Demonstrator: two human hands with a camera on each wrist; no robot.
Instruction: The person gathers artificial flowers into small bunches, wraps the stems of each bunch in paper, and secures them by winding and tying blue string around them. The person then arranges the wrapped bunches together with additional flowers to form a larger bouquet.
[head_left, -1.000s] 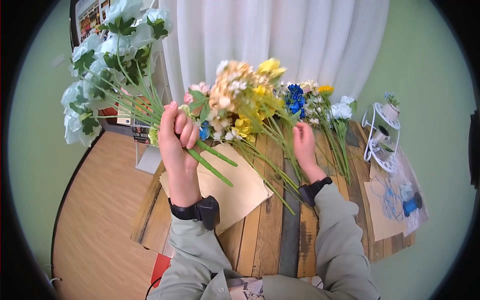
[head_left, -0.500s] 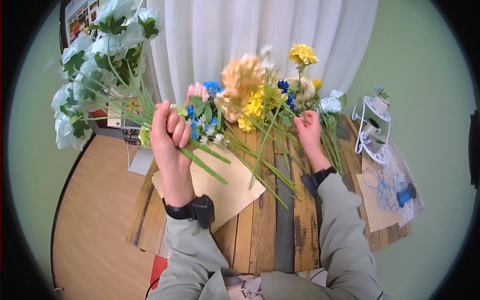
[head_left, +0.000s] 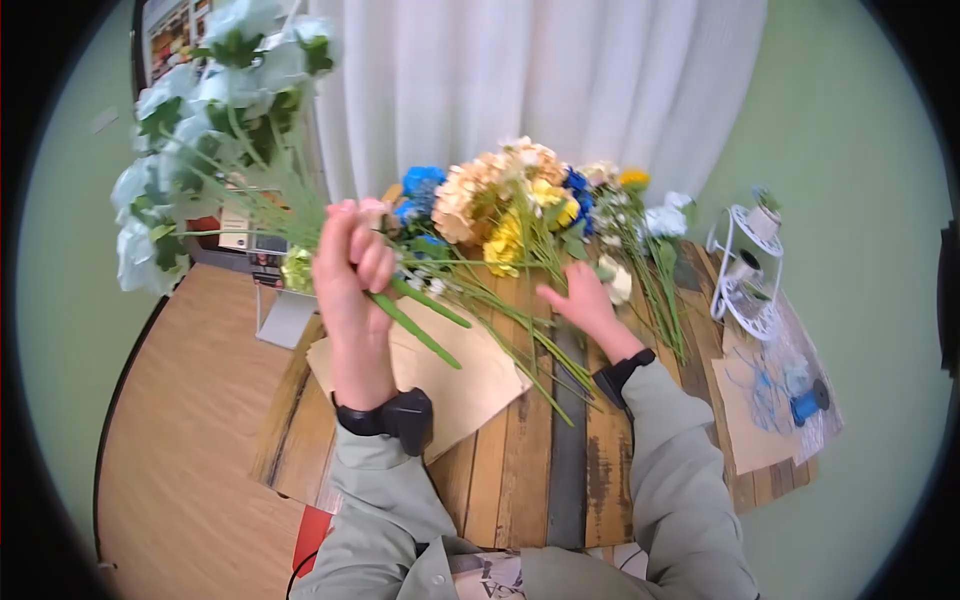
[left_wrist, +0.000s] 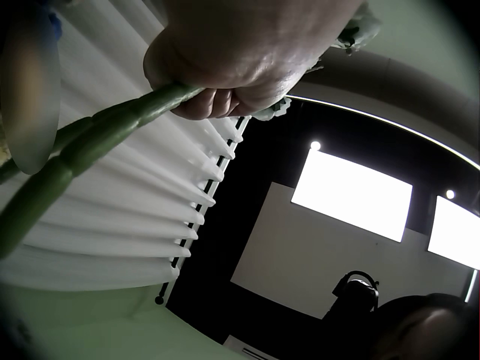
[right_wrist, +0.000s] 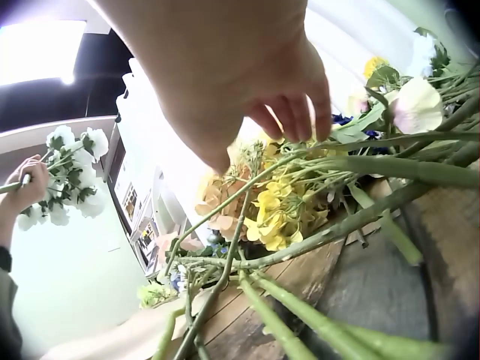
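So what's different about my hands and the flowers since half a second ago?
Your right hand has moved down and left and opened above the stems; the yellow flower that stood up over it no longer stands there. Your left hand still grips the pale blue flowers.

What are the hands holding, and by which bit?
The left hand grips the pale blue flowers by their stems, near the lower ends. The right hand holds nothing.

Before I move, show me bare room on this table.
Bare: near table planks between kraft paper and right sleeve, and a strip left of that paper. Crowded: the back, with peach hydrangeas; the right end, with tiered stand and blue spool.
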